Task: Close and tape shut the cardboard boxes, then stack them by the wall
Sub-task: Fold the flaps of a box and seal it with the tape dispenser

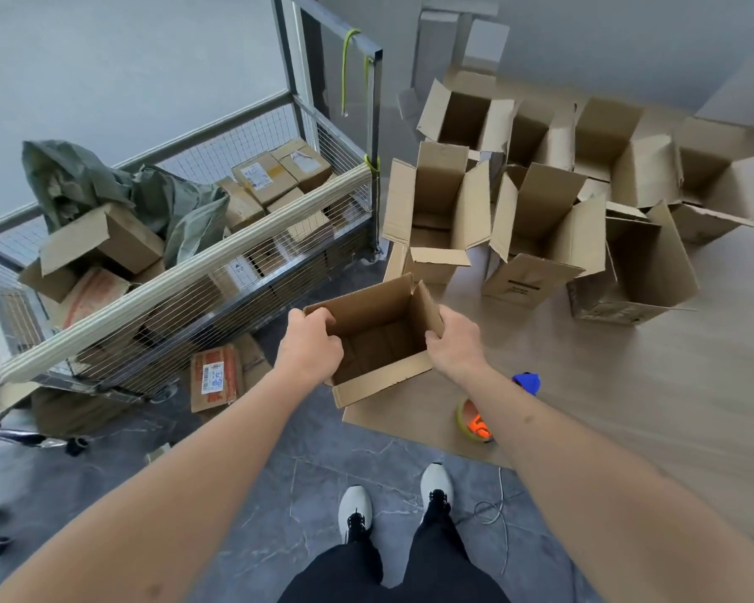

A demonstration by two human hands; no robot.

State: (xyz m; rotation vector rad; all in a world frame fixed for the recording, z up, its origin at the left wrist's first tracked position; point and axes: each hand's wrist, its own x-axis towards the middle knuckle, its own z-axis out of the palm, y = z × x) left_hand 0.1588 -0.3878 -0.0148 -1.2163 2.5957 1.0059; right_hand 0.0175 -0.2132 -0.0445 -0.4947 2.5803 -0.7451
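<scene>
I hold an open, empty cardboard box (377, 337) in the air in front of me, its flaps standing up. My left hand (312, 346) grips its left wall over the rim. My right hand (453, 341) grips the right wall, thumb inside. Several more open cardboard boxes (536, 237) stand on a raised wooden platform beyond it, flaps up. A tape dispenser (475, 422) with an orange and green roll and a blue handle lies on a flat sheet of cardboard, partly hidden by my right forearm.
A wire-mesh cart (183, 280) full of sealed parcels and a green sack stands at left. A parcel with a label (216, 378) lies on the dark tiled floor beside it. Grey walls run behind. A white cable (497, 511) trails by my feet.
</scene>
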